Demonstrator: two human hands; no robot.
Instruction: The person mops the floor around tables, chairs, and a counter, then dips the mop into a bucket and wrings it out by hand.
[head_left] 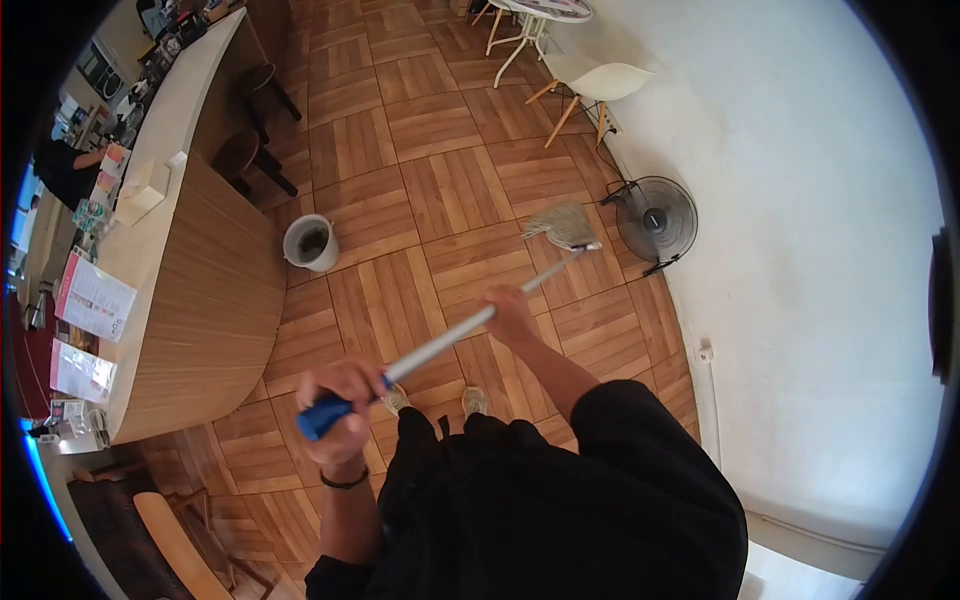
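A string mop (440, 345) slants across the middle of the view, with a pale metal pole and a blue grip at its near end. My left hand (342, 400), with a dark band at the wrist, is closed around the blue grip. Farther along the pole, my right hand (508, 314) is wrapped around it. The mop's grey-white strands (562, 226) lie on the wooden floor, spread to the left of the clamp and close to a black fan.
The round fan (655, 218) stands against the white wall. A white bucket (311, 243) with something dark inside sits beside the counter (215, 270). Dark stools (245, 155) line the counter. A white chair (600, 80) and table stand far right. A person (65, 165) is behind the counter.
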